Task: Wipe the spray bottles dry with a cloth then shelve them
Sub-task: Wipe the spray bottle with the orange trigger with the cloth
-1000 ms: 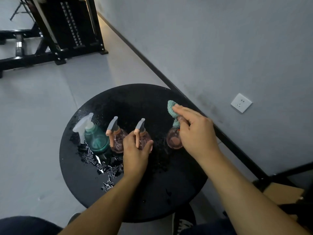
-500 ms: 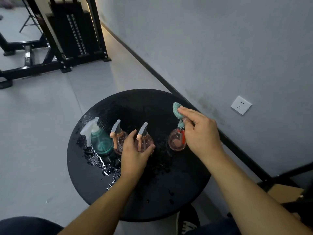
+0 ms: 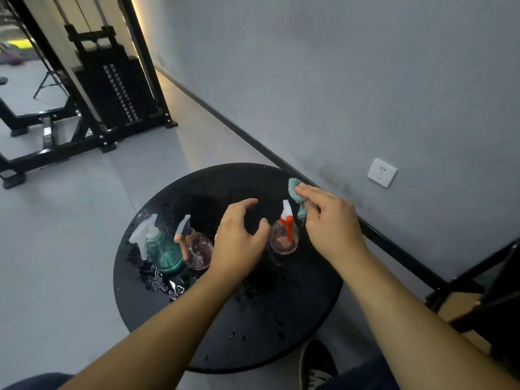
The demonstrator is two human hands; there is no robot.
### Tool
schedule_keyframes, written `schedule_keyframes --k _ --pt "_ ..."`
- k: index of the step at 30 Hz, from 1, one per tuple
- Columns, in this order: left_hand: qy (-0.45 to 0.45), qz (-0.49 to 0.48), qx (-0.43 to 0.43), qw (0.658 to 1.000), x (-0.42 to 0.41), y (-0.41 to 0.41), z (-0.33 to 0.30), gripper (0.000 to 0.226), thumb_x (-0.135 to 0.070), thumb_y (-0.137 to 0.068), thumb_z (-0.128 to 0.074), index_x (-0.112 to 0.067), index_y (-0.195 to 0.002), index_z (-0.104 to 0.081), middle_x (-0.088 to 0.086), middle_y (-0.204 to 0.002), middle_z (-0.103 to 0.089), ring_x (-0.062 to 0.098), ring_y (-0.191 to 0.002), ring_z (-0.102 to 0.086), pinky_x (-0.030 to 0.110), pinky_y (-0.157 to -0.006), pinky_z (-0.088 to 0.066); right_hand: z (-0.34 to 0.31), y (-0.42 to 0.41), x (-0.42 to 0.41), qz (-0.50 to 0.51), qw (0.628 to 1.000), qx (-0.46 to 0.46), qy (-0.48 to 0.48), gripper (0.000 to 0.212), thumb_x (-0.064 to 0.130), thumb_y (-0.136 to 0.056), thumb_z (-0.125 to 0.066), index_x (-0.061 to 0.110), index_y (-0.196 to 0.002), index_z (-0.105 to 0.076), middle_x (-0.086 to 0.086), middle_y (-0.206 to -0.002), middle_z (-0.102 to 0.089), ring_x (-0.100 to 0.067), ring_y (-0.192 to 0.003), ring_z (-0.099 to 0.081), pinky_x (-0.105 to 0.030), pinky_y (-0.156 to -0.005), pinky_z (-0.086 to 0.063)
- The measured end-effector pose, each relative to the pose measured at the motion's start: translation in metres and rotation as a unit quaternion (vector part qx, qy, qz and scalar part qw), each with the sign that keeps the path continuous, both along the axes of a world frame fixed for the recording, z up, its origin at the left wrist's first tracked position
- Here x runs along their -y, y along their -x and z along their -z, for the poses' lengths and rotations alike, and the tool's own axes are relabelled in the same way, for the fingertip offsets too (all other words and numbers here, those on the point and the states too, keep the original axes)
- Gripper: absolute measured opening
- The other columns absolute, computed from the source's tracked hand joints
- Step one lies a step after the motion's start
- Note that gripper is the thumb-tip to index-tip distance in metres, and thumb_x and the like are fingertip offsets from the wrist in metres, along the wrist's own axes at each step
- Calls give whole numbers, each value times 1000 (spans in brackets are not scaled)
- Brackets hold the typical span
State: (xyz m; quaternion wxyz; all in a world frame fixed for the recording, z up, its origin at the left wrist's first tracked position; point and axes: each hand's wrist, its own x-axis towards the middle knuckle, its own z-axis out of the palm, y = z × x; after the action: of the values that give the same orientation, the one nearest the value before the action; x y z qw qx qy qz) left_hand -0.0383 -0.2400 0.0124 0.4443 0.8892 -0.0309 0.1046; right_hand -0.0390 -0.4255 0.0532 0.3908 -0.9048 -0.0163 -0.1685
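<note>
Hidden: a fourth bottle may stand behind the left hand [image 3: 239,237], but nothing of it shows; the lower part of the cloth [image 3: 295,192] is covered by the right hand [image 3: 332,220]; the table's [image 3: 281,333] legs cannot be seen.
Cut off: a dark sneaker [image 3: 316,367] under the table's near edge, partly cropped by the rim and a trouser leg.
Bottles counted: three in plain sight on the table, all upright.
Green bottle [image 3: 163,251]: one, white trigger, at the table's left edge.
Pink bottle with peach trigger [image 3: 197,249]: one, just right of the green bottle, touching or nearly so.
Pink bottle with red trigger [image 3: 284,237]: one, right of the table's centre, between the two hands.
Cloth: one, teal, bunched, above the table's far right edge.
Water: scattered droplets and a puddle [image 3: 166,285] on the table in front of the green bottle.
Left hand: hovers over the table's middle, palm down, fingers curled and spread apart, gripping nothing visible, thumb near the red-trigger bottle.
Right hand: fingers pinched closed around the cloth, just right of the red-trigger bottle's nozzle; contact with the bottle cannot be told.
</note>
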Motion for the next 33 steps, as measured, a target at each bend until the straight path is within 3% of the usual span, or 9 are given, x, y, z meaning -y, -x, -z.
schedule_keyframes --k 2,5,11,15,19,23,28,31,33 --pt "-3 11 -42 999 15 -10 3 48 -28 -103 -64 -28 -149 -53 -14 -145 -54 0 -124 -52 2 -91 -34 0 0 6 5 1000 3 -2 40 3 -98 -56 21 -133 -65 9 -134 -63 4 -121 -52 11 -83 -29" --pt "6 33 -115 993 31 -29 10 49 -19 -105 -60 -24 -154 -51 -4 -153 -55 5 -128 -53 15 -95 -40 -2 -1 17 17 1000 9 -21 39 2 -98 -56 19 -132 -64 7 -134 -63 6 -117 -49 11 -81 -31" --pt "38 66 -219 973 43 -64 31 32 -19 -106 -59 -26 -138 -64 -4 -127 -70 7 -96 -72 20 -67 -57 -1 -6 36 38 999 9 -32 37 4 -99 -55 17 -133 -64 6 -135 -63 0 -122 -55 6 -85 -36" --pt "45 68 -229 970 40 -79 44 46 -15 -103 -64 -21 -148 -57 -2 -140 -65 16 -123 -65 38 -100 -58 2 -10 42 41 999 13 -22 38 0 -98 -55 15 -131 -65 5 -133 -64 0 -121 -55 6 -88 -34" --pt "73 128 -266 953 39 -91 50 44 -18 -99 -71 -26 -142 -64 -3 -135 -69 19 -127 -64 49 -108 -55 6 -13 43 47 999 8 -10 37 -1 -98 -55 15 -130 -66 5 -133 -64 1 -120 -54 7 -88 -32" --pt "79 155 -261 949 39 -95 52 19 -21 -102 -69 -30 -118 -74 -4 -116 -75 17 -113 -70 47 -104 -56 8 -15 41 47 999 -4 -3 37 0 -98 -55 15 -130 -66 4 -134 -63 -2 -123 -55 10 -85 -30" --pt "103 126 -236 958 39 -93 62 23 -25 -99 -75 -27 -122 -73 -9 -114 -75 10 -109 -71 40 -100 -58 9 -16 42 57 998 3 1 37 -2 -96 -55 15 -126 -70 5 -131 -66 -3 -122 -58 8 -90 -29" --pt "114 103 -221 963 41 -88 66 26 -29 -94 -81 -23 -117 -70 -5 -119 -73 14 -112 -68 34 -89 -58 9 -15 42 62 998 0 0 35 0 -97 -56 15 -126 -70 4 -130 -66 -5 -120 -59 10 -87 -29" --pt "128 80 -218 964 41 -84 68 29 -32 -88 -87 -21 -108 -70 -4 -108 -75 14 -100 -72 29 -77 -56 9 -15 43 63 998 4 1 35 0 -97 -56 15 -125 -70 5 -130 -67 -4 -120 -59 10 -87 -29"
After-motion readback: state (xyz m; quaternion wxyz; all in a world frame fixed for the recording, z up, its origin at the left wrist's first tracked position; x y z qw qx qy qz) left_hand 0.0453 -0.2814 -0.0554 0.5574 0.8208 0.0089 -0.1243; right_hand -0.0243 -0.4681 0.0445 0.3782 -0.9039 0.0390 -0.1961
